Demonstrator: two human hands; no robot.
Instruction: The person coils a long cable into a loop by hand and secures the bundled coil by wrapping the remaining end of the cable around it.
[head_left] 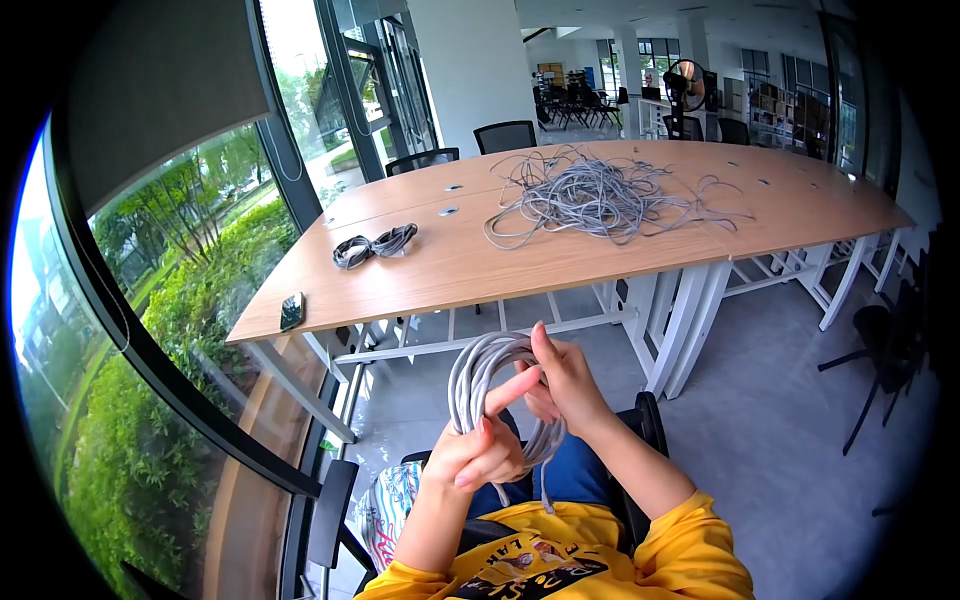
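Head view: we sit facing a long wooden table (430,288), with a window (185,215) close on our left. Toward the table's middle lies a loose heap of grey cable (600,197), its strands sprawling outward; it probably sits there because so wide a tangle needs room. Nearer to us, above our lap (590,470) and clear of the table edge, we hold a coil of grey cable (470,382), apparently there so both hands can reach around it freely. Our left hand (482,452) curls its fingers round the near left side of the loops, while its index finger stretches across toward the other hand, perhaps to keep the turns together. Our right hand (565,385) is at the coil's right side, thumb raised and fingers bent in; we cannot tell whether they pinch a strand, since they are partly hidden. A dark cable bundle (400,238), drawn in at its middle, lies toward the table's left, seemingly cinched to stop it spreading. A phone (292,311) rests near the left corner, apart from the cables. Smallest is a cable tail (546,490), hanging free below the coil.
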